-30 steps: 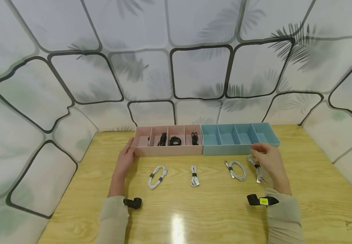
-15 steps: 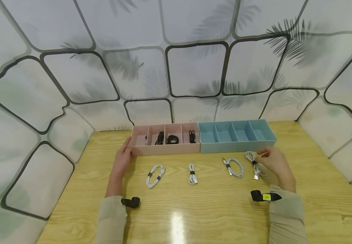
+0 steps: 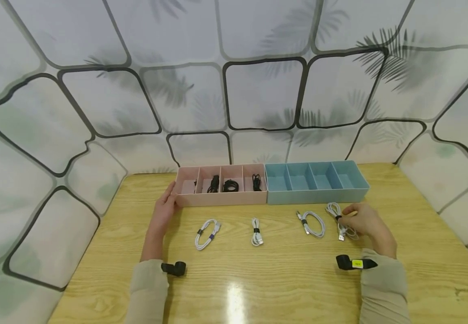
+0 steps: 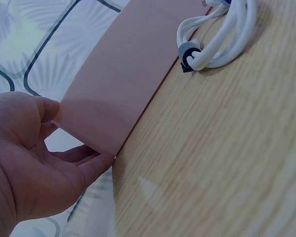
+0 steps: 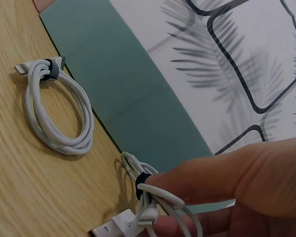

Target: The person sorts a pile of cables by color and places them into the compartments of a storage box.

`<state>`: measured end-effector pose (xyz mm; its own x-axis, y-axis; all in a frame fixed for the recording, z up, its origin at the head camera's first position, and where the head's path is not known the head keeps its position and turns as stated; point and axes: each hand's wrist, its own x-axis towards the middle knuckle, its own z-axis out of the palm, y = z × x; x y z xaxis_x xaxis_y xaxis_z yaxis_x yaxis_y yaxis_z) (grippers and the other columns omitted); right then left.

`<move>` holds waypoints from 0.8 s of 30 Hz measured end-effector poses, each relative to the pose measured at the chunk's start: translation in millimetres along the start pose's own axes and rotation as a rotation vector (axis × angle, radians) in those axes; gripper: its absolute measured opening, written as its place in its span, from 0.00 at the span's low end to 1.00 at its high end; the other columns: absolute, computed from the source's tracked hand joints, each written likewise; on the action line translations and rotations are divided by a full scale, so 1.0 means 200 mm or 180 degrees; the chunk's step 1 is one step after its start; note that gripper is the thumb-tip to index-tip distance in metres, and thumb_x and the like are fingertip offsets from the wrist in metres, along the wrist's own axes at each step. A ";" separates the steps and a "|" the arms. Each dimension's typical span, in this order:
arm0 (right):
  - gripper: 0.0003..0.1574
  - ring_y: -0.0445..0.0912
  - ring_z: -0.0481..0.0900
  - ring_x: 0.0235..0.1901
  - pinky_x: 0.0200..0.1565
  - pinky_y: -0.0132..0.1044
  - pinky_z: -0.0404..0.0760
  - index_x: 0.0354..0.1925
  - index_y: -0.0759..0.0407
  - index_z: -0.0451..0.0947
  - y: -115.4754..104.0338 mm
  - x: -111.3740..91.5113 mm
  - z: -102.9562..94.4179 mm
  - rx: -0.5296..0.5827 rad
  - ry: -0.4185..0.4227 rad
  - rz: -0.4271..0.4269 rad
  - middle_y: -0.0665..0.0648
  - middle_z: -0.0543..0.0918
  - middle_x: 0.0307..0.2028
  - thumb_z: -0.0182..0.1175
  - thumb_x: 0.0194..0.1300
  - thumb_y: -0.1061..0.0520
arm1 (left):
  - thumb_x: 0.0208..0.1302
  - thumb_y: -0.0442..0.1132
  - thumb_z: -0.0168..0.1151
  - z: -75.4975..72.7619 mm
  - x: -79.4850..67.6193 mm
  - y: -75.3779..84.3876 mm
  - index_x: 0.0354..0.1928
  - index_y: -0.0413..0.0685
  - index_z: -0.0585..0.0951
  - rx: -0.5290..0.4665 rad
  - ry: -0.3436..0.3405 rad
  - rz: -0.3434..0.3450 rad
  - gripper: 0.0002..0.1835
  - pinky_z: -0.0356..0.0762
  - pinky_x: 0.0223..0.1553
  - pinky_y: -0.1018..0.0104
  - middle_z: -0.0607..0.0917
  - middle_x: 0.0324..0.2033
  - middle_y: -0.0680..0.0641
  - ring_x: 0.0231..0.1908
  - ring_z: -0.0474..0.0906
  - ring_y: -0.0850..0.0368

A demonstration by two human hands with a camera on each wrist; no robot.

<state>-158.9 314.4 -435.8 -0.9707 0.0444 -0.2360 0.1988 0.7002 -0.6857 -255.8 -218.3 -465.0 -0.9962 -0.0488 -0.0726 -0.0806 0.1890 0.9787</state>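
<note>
White coiled black-strapped cable [image 5: 144, 186] in front of blue rectangular plastic box [image 3: 319, 196], pinched by my right hand [image 3: 368, 222]. Left hand [image 3: 163, 212], loosely spread, touches pink rectangular plastic box [image 3: 222, 200] left of blue box.

In the left-wrist view we find the pale pink rectangular plastic box [image 4: 121, 69] cut off at 12 o'clock. In the head view, we cannot identify the tiny dark item [image 3: 195, 183] in its 9-o'clock compartment. Right-wrist view: bare right hand [image 5: 256, 180] cropped at 4 o'clock.
</note>
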 end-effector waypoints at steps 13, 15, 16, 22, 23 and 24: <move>0.26 0.44 0.76 0.25 0.24 0.37 0.76 0.53 0.81 0.74 0.03 0.00 0.00 0.0202 0.0033 -0.0236 0.64 0.86 0.36 0.62 0.64 0.60 | 0.80 0.43 0.38 -0.01 0.00 0.00 0.78 0.59 0.55 0.0043 -0.0063 -0.0069 0.28 0.62 0.69 0.50 0.52 0.77 0.44 0.71 0.56 0.47; 0.27 0.44 0.77 0.26 0.25 0.37 0.77 0.54 0.81 0.73 0.02 -0.01 -0.01 0.0249 0.0026 -0.0292 0.66 0.87 0.38 0.61 0.66 0.59 | 0.79 0.43 0.39 -0.01 0.00 0.00 0.78 0.60 0.56 0.0079 -0.0052 -0.0061 0.28 0.63 0.69 0.50 0.53 0.77 0.44 0.70 0.57 0.47; 0.28 0.43 0.77 0.26 0.25 0.37 0.77 0.55 0.81 0.73 0.02 -0.01 -0.01 0.0271 0.0029 -0.0309 0.65 0.87 0.38 0.61 0.66 0.59 | 0.79 0.43 0.39 -0.01 0.01 0.00 0.78 0.60 0.56 0.0097 -0.0044 -0.0054 0.28 0.63 0.68 0.50 0.53 0.77 0.44 0.70 0.58 0.47; 0.29 0.43 0.81 0.27 0.29 0.37 0.82 0.58 0.81 0.71 0.00 -0.03 -0.02 0.0417 0.0045 -0.0440 0.65 0.87 0.38 0.60 0.69 0.59 | 0.79 0.44 0.39 -0.01 0.01 -0.01 0.78 0.59 0.57 0.0077 -0.0046 -0.0038 0.28 0.63 0.69 0.50 0.53 0.77 0.44 0.71 0.57 0.48; 0.29 0.43 0.82 0.28 0.29 0.37 0.83 0.58 0.81 0.71 -0.01 -0.03 -0.02 0.0432 0.0063 -0.0473 0.65 0.87 0.39 0.60 0.69 0.58 | 0.79 0.44 0.39 -0.01 0.01 -0.01 0.78 0.59 0.56 0.0072 -0.0055 -0.0046 0.28 0.63 0.69 0.50 0.53 0.77 0.44 0.72 0.56 0.48; 0.29 0.43 0.82 0.28 0.30 0.37 0.83 0.59 0.81 0.71 -0.02 -0.03 -0.02 0.0456 0.0077 -0.0505 0.66 0.87 0.39 0.59 0.70 0.58 | 0.80 0.44 0.39 -0.01 0.01 -0.01 0.78 0.59 0.56 0.0074 -0.0062 -0.0050 0.28 0.63 0.69 0.50 0.52 0.77 0.43 0.72 0.55 0.48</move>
<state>-154.8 314.3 -429.6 -0.9940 -0.0401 -0.1019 0.0586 0.5914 -0.8042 -257.3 -220.7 -466.2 -0.9952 -0.0328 -0.0918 -0.0967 0.2111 0.9727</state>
